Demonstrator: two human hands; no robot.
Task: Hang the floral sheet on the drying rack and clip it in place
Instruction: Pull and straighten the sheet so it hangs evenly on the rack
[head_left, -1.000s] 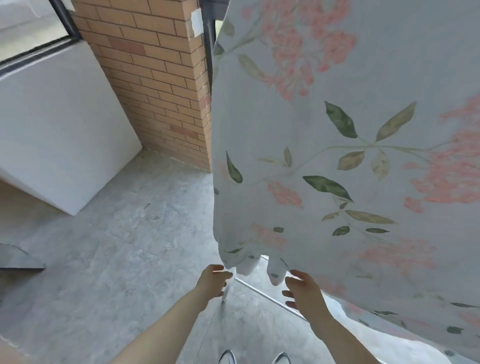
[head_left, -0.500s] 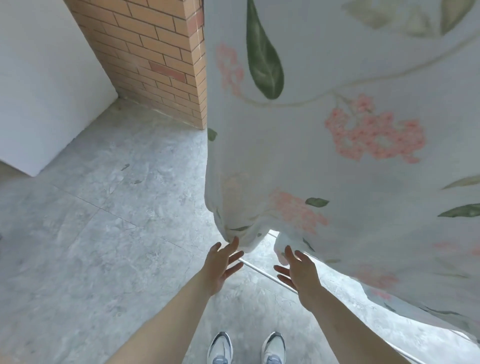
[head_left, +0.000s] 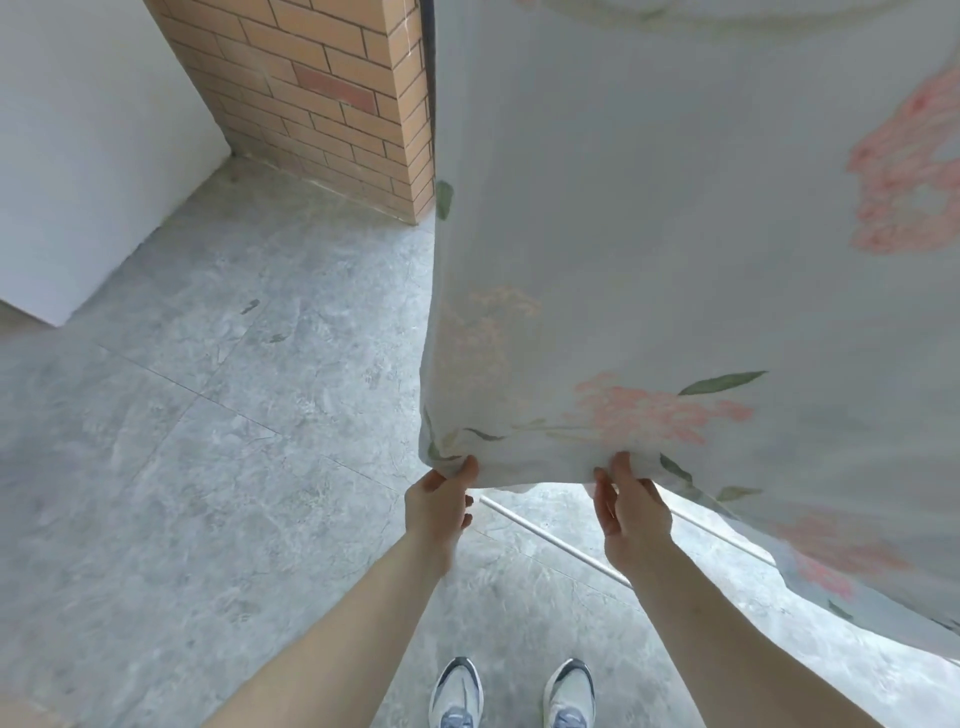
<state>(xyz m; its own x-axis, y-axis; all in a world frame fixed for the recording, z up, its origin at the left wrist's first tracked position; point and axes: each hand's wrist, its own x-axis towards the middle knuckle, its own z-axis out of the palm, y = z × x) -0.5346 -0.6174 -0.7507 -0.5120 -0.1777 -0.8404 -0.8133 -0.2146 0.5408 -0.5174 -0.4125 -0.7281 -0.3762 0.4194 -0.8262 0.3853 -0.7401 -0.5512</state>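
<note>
Grey stone-pattern floor (head_left: 218, 467) fills the left of the view, bounded by a white wall (head_left: 78, 156) and a brick pillar (head_left: 332, 98) at the far corner

1. My left hand (head_left: 440, 506) reaches forward and up on an almost straight forearm. Grip state: grasping. Thumb and curled fingers pinch the lower left corner of the floral sheet (head_left: 649, 249). I judge this corner is held so that the hem can be drawn taut and level.

2. A thin white rail (head_left: 550, 540) runs diagonally across the floor between my two hands, below the hem. It appears to be a base member of the drying rack; the upper bar carrying the sheet is out of view.

3. My right hand (head_left: 631, 514) mirrors the left, palm turned inward, wrist raised. Grip state: grasping. Its fingertips (head_left: 621, 465) close on the hem a short way along from the corner. Holding two separated points lets me spread the fabric flat between them.

4. The floral sheet hangs down from above the frame and fills the upper right, its lower edge clear of the floor. I judge it is already draped on the rack and is being straightened. No clip is visible, so clipping is not yet done.

5. My two shoes (head_left: 511, 696) stand at the bottom edge, toes pointing toward the sheet
</note>
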